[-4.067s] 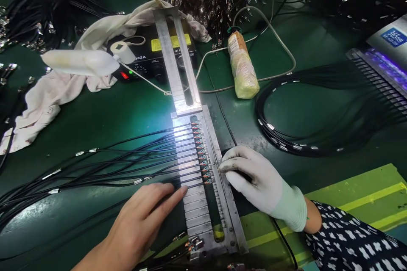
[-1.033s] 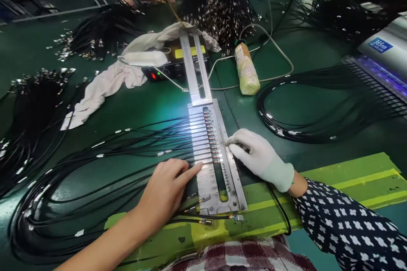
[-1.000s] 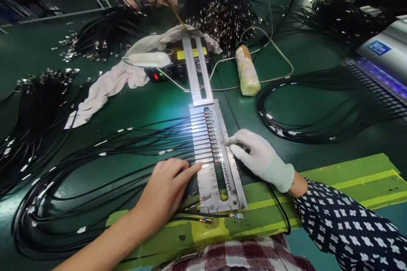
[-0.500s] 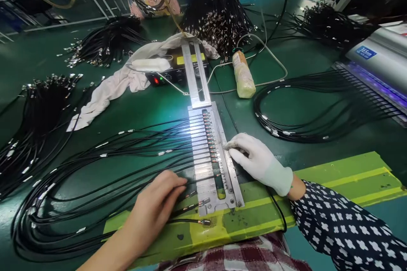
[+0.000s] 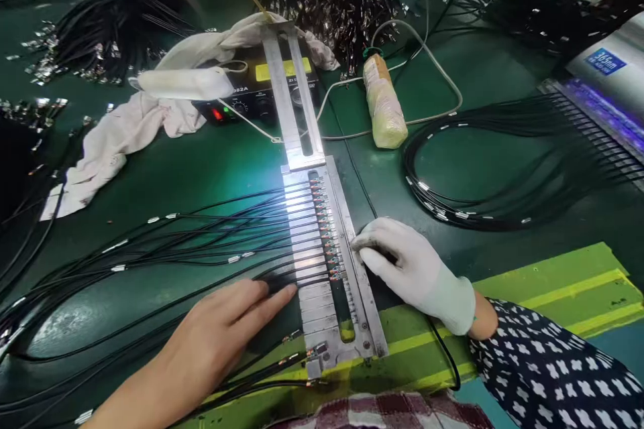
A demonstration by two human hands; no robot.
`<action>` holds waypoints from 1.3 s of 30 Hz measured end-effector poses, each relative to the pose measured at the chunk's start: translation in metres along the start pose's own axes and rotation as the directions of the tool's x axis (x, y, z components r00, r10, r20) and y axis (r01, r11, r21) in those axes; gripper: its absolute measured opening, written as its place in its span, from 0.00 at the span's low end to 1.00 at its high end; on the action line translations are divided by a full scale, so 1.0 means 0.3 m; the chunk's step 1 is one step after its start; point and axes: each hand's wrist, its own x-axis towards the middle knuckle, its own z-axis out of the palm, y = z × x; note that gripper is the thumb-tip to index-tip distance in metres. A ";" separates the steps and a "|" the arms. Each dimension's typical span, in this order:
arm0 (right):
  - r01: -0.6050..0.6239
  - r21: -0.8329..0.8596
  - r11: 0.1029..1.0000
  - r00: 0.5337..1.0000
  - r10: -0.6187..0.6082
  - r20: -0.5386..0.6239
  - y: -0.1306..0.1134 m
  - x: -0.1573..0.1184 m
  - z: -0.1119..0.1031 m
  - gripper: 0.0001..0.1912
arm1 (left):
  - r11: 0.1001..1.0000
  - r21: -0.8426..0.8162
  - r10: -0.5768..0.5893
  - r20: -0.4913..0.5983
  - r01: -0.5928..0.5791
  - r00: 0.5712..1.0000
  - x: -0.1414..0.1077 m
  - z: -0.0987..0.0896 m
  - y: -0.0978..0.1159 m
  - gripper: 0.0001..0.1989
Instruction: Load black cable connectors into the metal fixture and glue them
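Observation:
A long metal fixture (image 5: pixel 314 301) with a slotted plate lies in front of me. Thin black cables (image 5: pixel 236 231) enter it from the left, their small metal connectors (image 5: pixel 322 221) lined up along the slot. Bare, my left hand (image 5: pixel 221 322) rests over cables at the fixture's left edge, its fingers stretched out; a cable passes by its fingertips, contact partly hidden. My right hand (image 5: pixel 407 268), in a white glove, pinches the fixture's right edge rail. Loose cable ends (image 5: pixel 316 352) lie at the fixture's near end.
A black control box (image 5: pixel 241 107) with a white cloth (image 5: pixel 105 144) stands behind. A wrapped bundle (image 5: pixel 385 104) and coiled cables (image 5: pixel 443 211) lie to the right. At far right is a silver UV unit (image 5: pixel 614 74). Cable piles (image 5: pixel 327 0) occupy the back.
My view has shifted closer. The nearest inserted cable now sits close against the others in the slot. My left fingers have straightened from their pinch; my right hand stays on the rail.

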 end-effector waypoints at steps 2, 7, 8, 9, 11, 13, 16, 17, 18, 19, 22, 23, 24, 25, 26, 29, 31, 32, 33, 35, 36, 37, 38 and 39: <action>0.000 -0.002 1.000 1.000 0.000 -0.007 0.001 0.001 0.000 0.06 | 1.000 -0.020 0.020 0.019 -0.020 1.000 0.006 -0.016 0.000 0.26; 0.004 -0.005 1.000 1.000 -0.004 -0.010 0.003 0.007 -0.002 0.07 | 0.996 -0.090 0.029 0.019 -0.028 0.999 0.013 -0.017 -0.005 0.24; 0.005 -0.005 1.000 1.000 -0.005 -0.012 0.004 0.009 -0.003 0.07 | 0.994 -0.103 0.023 0.024 -0.020 0.999 0.013 -0.011 -0.007 0.24; 0.008 -0.006 1.000 1.000 -0.008 -0.016 0.006 0.010 -0.003 0.07 | 0.993 -0.114 0.016 0.032 -0.012 0.999 0.013 -0.004 -0.008 0.24; 0.014 -0.008 1.000 1.000 -0.014 -0.022 0.009 0.013 -0.004 0.07 | 0.993 -0.119 0.003 0.053 0.003 0.999 0.010 0.011 -0.009 0.26; 0.021 -0.008 1.000 1.000 -0.021 -0.022 0.012 0.016 -0.005 0.06 | 0.995 -0.098 -0.011 0.057 0.017 0.998 0.004 0.024 -0.003 0.27; 0.018 0.000 1.000 1.000 -0.018 -0.010 0.012 0.020 -0.004 0.07 | 0.999 -0.020 -0.045 -0.002 0.045 0.999 -0.008 0.040 0.014 0.26; 0.015 0.002 1.000 1.000 -0.015 -0.008 0.012 0.021 -0.004 0.07 | 0.998 0.006 -0.056 -0.028 0.056 0.998 -0.012 0.045 0.021 0.26; 0.012 0.003 1.000 1.000 -0.012 -0.007 0.011 0.021 -0.004 0.07 | 0.998 0.028 -0.062 -0.047 0.063 0.997 -0.016 0.049 0.028 0.27; 0.011 0.004 1.000 1.000 -0.011 -0.007 0.010 0.022 -0.004 0.06 | 0.997 0.049 -0.062 -0.058 0.065 0.996 -0.020 0.054 0.035 0.27; 0.011 0.000 1.000 1.000 -0.011 -0.015 0.009 0.021 -0.004 0.06 | 0.991 0.127 -0.042 -0.043 0.047 0.998 -0.028 0.066 0.054 0.26; 0.009 0.000 1.000 1.000 -0.009 -0.015 0.009 0.021 -0.004 0.06 | 0.988 0.152 -0.030 -0.035 0.034 0.999 -0.028 0.068 0.060 0.25; 0.003 -0.002 1.000 1.000 -0.003 -0.016 0.009 0.020 -0.004 0.06 | 0.985 0.172 -0.018 -0.031 0.023 0.999 -0.026 0.068 0.064 0.25; -0.005 -0.005 1.000 1.000 0.005 -0.013 0.008 0.019 -0.004 0.06 | 0.982 0.187 -0.007 -0.032 0.013 0.999 -0.021 0.067 0.067 0.25; -0.014 -0.007 1.000 1.000 0.014 -0.009 0.007 0.018 -0.004 0.07 | 0.980 0.200 0.006 -0.038 0.002 0.999 -0.015 0.064 0.070 0.26; -0.019 0.000 1.000 1.000 0.019 -0.002 0.003 0.015 -0.005 0.07 | 0.971 0.234 0.066 -0.026 -0.058 0.997 0.010 0.053 0.075 0.29; 0.000 0.003 1.000 1.000 0.000 -0.015 0.002 0.014 -0.003 0.07 | 0.966 0.226 0.125 0.001 -0.122 0.992 0.029 0.050 0.078 0.28; 0.010 -0.005 1.000 1.000 -0.010 -0.026 0.002 0.014 -0.002 0.07 | 0.966 0.214 0.146 0.004 -0.144 0.989 0.037 0.052 0.080 0.27; 0.018 -0.019 1.000 0.999 -0.019 -0.035 0.002 0.014 0.000 0.06 | 0.968 0.201 0.156 -0.002 -0.153 0.988 0.044 0.055 0.083 0.26; 0.024 -0.048 0.999 0.999 -0.026 -0.044 0.004 0.014 0.004 0.06 | 0.973 0.188 0.147 -0.039 -0.137 0.988 0.056 0.065 0.089 0.25; 0.024 -0.059 0.998 0.999 -0.027 -0.047 0.005 0.014 0.007 0.06 | 0.976 0.179 0.137 -0.051 -0.126 0.989 0.061 0.069 0.091 0.24; 0.024 -0.065 0.998 0.998 -0.028 -0.049 0.006 0.013 0.008 0.07 | 0.980 0.164 0.126 -0.056 -0.115 0.990 0.064 0.072 0.094 0.24; 0.027 -0.068 0.997 0.998 -0.030 -0.050 0.007 0.012 0.009 0.07 | 0.985 0.140 0.114 -0.055 -0.106 0.992 0.064 0.071 0.095 0.24; 0.033 -0.069 0.997 0.998 -0.037 -0.049 0.008 0.009 0.010 0.07 | 0.989 0.110 0.101 -0.056 -0.095 0.993 0.062 0.068 0.097 0.24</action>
